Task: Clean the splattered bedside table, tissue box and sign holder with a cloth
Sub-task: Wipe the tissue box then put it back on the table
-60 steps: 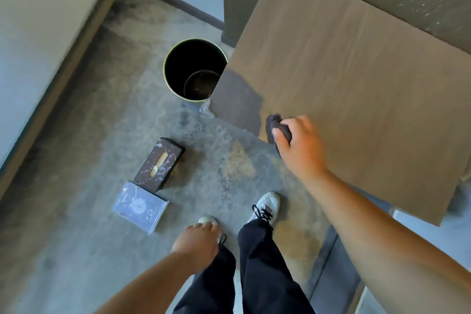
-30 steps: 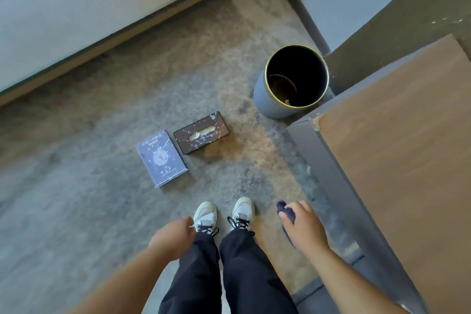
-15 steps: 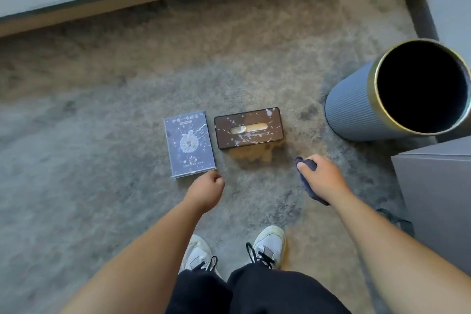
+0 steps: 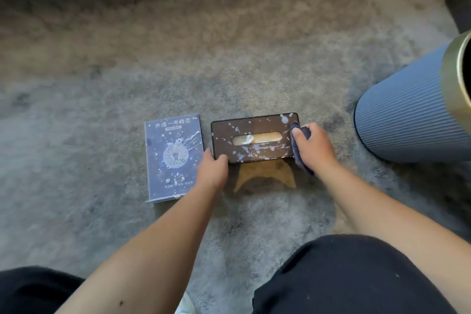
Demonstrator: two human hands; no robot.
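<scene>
tissue box [image 4: 254, 138] lies on the carpet [image 4: 102, 71] beside the sign holder [image 4: 173, 158]; left hand [image 4: 212, 166] grip closed on its corner should steady it while right hand [image 4: 314, 148], clutching the cloth [image 4: 297, 154], wipes leftward across the splatters.

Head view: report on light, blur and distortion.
Head view: soft, even light, with a warmer sunlit patch on the carpet below the tissue box; no glare. Box, sign holder, left hand and right hand with cloth are sharp; the edges are softer; wide-angle bending tilts the bin.
</scene>
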